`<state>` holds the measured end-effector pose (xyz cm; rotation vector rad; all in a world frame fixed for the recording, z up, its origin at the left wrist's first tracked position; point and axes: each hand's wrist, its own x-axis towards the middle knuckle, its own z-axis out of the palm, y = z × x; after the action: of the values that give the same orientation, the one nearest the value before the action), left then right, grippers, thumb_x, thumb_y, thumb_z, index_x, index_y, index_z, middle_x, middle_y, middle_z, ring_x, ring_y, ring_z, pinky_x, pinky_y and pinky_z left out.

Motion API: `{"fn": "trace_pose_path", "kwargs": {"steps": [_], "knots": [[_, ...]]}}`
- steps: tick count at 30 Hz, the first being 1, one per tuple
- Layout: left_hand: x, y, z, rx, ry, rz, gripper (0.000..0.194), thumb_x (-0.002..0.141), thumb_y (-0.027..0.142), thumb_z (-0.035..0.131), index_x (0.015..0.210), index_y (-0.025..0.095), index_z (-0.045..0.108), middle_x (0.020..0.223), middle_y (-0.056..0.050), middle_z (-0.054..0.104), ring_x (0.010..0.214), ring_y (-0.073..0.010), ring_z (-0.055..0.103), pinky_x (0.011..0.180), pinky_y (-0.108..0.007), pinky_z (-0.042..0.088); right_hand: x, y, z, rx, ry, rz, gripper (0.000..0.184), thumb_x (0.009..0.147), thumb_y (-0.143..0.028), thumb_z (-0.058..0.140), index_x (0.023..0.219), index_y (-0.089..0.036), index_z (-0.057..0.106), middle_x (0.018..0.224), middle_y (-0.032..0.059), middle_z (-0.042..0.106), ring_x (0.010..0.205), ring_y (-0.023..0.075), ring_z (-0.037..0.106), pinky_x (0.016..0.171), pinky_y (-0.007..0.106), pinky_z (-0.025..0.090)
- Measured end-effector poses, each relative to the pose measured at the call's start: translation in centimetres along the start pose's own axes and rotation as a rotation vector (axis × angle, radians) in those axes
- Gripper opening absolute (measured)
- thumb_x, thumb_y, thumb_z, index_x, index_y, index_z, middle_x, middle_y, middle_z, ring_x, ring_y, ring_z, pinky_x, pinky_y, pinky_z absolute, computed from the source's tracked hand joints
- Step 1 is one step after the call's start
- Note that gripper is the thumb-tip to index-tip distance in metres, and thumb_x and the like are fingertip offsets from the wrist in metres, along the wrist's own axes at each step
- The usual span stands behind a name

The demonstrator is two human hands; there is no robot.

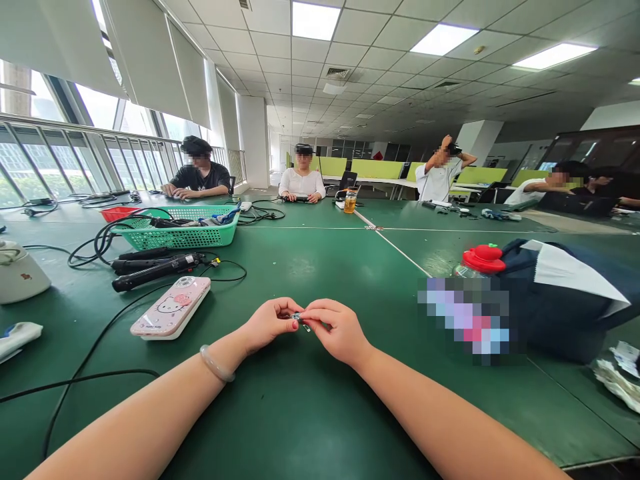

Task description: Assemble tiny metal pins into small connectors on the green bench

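2 hands point(265, 325) point(346, 333) meet, fingers point(323, 313) bent.

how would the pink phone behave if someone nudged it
The pink phone would probably slide rather than roll, since it lies flat. Its shiny surface may feel slippery, and its straight, slab-like shape suggests it is stiff.

There are 2 bare hands, 1 left hand point(273, 323) and 1 right hand point(337, 327); the small silvery-dark hardware point(297, 318) at their fingertips is too tiny to count. Left of the fingers: 1 pale round bangle point(215, 365), 1 pink glossy cat-printed phone point(167, 317), 1 green perforated plastic basket point(210, 236), 1 red plastic tray point(118, 214). Right of the fingers: 1 clear red-capped bottle point(483, 259), 1 dark-blue fabric bag point(555, 313). Beyond the fingers: 1 amber-filled transparent container point(349, 203), at least 5 people point(302, 180).
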<state>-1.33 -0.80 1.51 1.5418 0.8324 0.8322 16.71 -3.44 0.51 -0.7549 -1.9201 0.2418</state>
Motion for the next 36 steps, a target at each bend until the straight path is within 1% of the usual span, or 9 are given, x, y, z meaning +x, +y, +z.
{"fn": "trace_pose_path", "kwargs": {"steps": [5, 11, 14, 18, 22, 25, 29, 33, 36], "knots": [[-0.1, -0.1, -0.2, -0.034, -0.054, 0.007, 0.04, 0.055, 0.042, 0.075, 0.079, 0.013, 0.06, 0.074, -0.003, 0.064, 0.069, -0.0128, 0.056, 0.069, -0.025, 0.04, 0.0, -0.3, -0.2, -0.011, -0.015, -0.002, 0.018, 0.084, -0.023, 0.051, 0.088, -0.024, 0.068, 0.088, 0.0023, 0.065, 0.08, 0.012, 0.059, 0.076, 0.025, 0.049], [-0.1, -0.2, -0.2, -0.023, -0.054, -0.002, 0.042, 0.055, 0.042, 0.075, 0.08, 0.013, 0.06, 0.075, -0.003, 0.065, 0.07, -0.0134, 0.057, 0.069, -0.026, 0.041, -0.1, -0.5, -0.2, -0.043, -0.019, 0.052, 0.013, 0.083, -0.024, 0.052, 0.082, -0.022, 0.065, 0.085, 0.0031, 0.064, 0.075, 0.0123, 0.057, 0.069, 0.024, 0.048], [0.1, -0.3, -0.1, 0.017, -0.003, -0.007, 0.037, 0.057, 0.038, 0.075, 0.08, 0.013, 0.06, 0.073, -0.003, 0.064, 0.068, -0.0124, 0.056, 0.07, -0.027, 0.042, -0.1, -0.2, -0.1, -0.074, -0.028, 0.09, 0.012, 0.082, -0.023, 0.053, 0.082, -0.022, 0.065, 0.082, 0.0022, 0.064, 0.073, 0.0123, 0.056, 0.067, 0.024, 0.046], [0.3, -0.6, -0.1, 0.122, 0.076, -0.012, 0.029, 0.06, 0.029, 0.072, 0.081, 0.013, 0.06, 0.074, -0.003, 0.064, 0.068, -0.0123, 0.056, 0.071, -0.028, 0.043, -0.1, 0.5, -0.1, -0.083, -0.097, 0.211, 0.014, 0.082, -0.023, 0.053, 0.084, -0.024, 0.067, 0.078, 0.0001, 0.064, 0.068, 0.0114, 0.055, 0.062, 0.023, 0.044], [0.6, -1.0, -0.3, 0.171, 0.107, -0.011, 0.026, 0.062, 0.027, 0.069, 0.083, 0.013, 0.059, 0.076, -0.003, 0.065, 0.07, -0.0131, 0.058, 0.072, -0.029, 0.045, -0.1, 1.0, -0.1, -0.081, -0.138, 0.356, 0.025, 0.082, -0.027, 0.052, 0.106, -0.026, 0.059, 0.078, -0.0012, 0.063, 0.06, 0.0108, 0.052, 0.061, 0.025, 0.044], [0.7, -1.1, -0.4, 0.225, 0.164, -0.016, 0.025, 0.065, 0.026, 0.066, 0.086, 0.015, 0.06, 0.075, -0.002, 0.064, 0.071, -0.0132, 0.058, 0.072, -0.029, 0.046, -0.2, 1.4, -0.1, -0.119, -0.188, 0.427, 0.035, 0.081, -0.03, 0.053, 0.116, -0.024, 0.053, 0.086, 0.0006, 0.063, 0.068, 0.0135, 0.054, 0.068, 0.029, 0.045], [0.8, -1.1, -0.5, 0.253, 0.201, -0.022, 0.025, 0.065, 0.027, 0.066, 0.085, 0.015, 0.059, 0.074, -0.002, 0.063, 0.07, -0.0135, 0.058, 0.071, -0.029, 0.047, -0.3, 1.9, -0.2, -0.215, -0.34, 0.372, 0.034, 0.073, -0.022, 0.063, 0.107, -0.022, 0.06, 0.1, 0.005, 0.062, 0.094, 0.0196, 0.052, 0.084, 0.034, 0.042], [0.9, -1.5, -0.6, 0.259, 0.191, -0.012, 0.027, 0.065, 0.03, 0.067, 0.085, 0.015, 0.059, 0.072, -0.002, 0.063, 0.069, -0.0136, 0.058, 0.07, -0.029, 0.047, -0.3, 1.8, 0.0, -0.3, -0.401, 0.384, 0.009, 0.075, -0.02, 0.061, 0.083, -0.022, 0.066, 0.09, 0.0042, 0.063, 0.089, 0.0194, 0.051, 0.08, 0.034, 0.042], [1.0, -1.7, -0.6, 0.251, 0.171, 0.006, 0.028, 0.064, 0.03, 0.068, 0.086, 0.014, 0.059, 0.073, -0.002, 0.063, 0.068, -0.0132, 0.058, 0.069, -0.028, 0.047, -0.3, 1.5, 0.3, -0.337, -0.407, 0.397, 0.007, 0.076, -0.017, 0.058, 0.073, -0.021, 0.064, 0.082, 0.0029, 0.061, 0.084, 0.0176, 0.052, 0.074, 0.03, 0.042]]}}
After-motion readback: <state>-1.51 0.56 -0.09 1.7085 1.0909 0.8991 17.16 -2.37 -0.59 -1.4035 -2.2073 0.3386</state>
